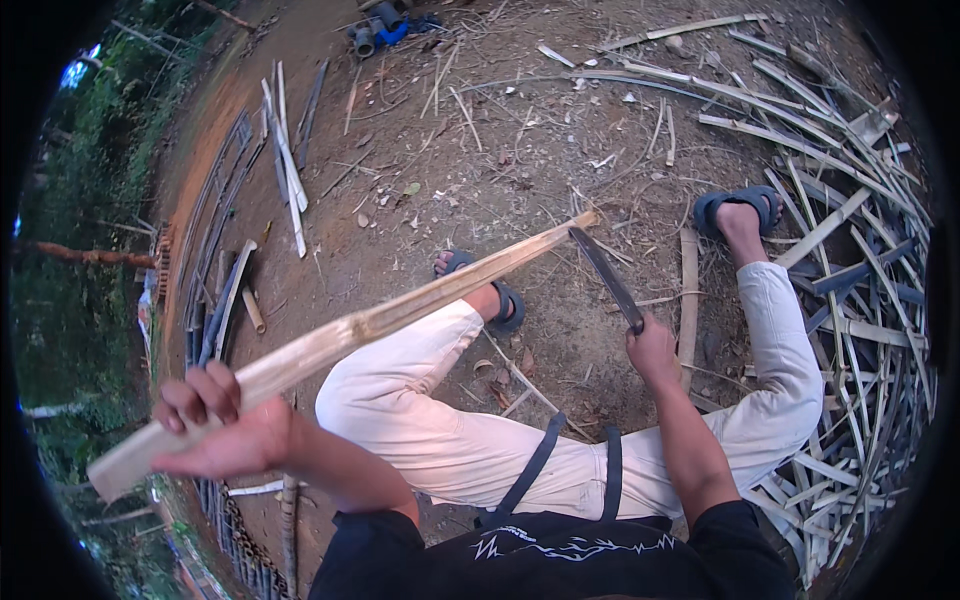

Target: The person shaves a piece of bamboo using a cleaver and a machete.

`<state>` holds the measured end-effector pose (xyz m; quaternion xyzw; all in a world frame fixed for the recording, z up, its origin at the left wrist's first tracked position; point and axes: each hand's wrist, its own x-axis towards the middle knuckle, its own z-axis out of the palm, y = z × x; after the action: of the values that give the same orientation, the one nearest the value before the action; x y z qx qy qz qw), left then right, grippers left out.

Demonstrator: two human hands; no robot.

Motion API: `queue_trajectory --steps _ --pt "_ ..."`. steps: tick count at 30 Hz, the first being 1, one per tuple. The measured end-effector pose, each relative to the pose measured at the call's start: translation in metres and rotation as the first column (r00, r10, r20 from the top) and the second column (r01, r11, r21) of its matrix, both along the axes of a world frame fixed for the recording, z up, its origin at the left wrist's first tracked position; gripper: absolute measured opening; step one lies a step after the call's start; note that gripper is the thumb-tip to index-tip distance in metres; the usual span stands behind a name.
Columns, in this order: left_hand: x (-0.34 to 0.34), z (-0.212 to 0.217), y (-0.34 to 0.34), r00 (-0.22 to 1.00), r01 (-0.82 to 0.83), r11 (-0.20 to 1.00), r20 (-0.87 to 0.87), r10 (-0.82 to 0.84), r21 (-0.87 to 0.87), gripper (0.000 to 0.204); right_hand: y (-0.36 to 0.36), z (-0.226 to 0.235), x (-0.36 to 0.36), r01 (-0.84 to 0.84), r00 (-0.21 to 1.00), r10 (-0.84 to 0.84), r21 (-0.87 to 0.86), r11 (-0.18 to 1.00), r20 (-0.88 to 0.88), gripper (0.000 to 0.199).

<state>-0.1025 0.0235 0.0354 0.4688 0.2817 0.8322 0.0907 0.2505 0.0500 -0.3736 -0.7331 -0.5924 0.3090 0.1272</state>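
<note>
"What's nearest on my feed?"

"A dark shirt (560,565), between and behind both hands. Just ahead I have the left hand (240,435), grasping a bamboo strip (352,334) near its broad end, fingers curled over the upper edge. The strip slants forward from there, across to the right hand's side."

"And the right hand (652,352)?"

"Clenched around the handle of a knife (606,278). Its blade points ahead and leftward, tip at the strip's far end. I can't tell whether they touch."

"Below the hands?"

"Pale trousers (400,400), knees spread. One sandal (508,308) is on the ground between the hands, a little forward; the other sandal (740,205) is farther ahead, right of the right hand."

"Farther out?"

"I see a big pile (880,335) of split pieces right of the right hand. Ahead of the left hand lie dark poles (205,300) and pale slats (293,190). Far beyond both hands are pipes (362,40) by something blue; trees (80,200) stand past the left hand."
</note>
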Motion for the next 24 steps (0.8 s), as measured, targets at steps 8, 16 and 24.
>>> queue_trajectory --steps 8,16,24 --pt "-0.038 0.097 0.100 0.919 0.378 0.912 -0.054 -0.390 -0.160 0.057 -0.009 -0.001 0.020 -0.045 0.983 0.054 -0.052 0.998 0.174 0.047" --pt "-0.037 0.119 0.140 0.865 0.489 0.841 0.254 -0.433 -0.231 0.051 -0.026 0.106 -0.065 -0.187 0.804 0.426 0.503 0.844 -0.415 0.044" --pt "-0.058 0.089 0.205 0.934 0.291 0.820 0.333 -0.132 -0.492 0.033 -0.072 0.108 -0.055 -0.223 0.584 0.388 0.319 0.921 -0.713 0.017"
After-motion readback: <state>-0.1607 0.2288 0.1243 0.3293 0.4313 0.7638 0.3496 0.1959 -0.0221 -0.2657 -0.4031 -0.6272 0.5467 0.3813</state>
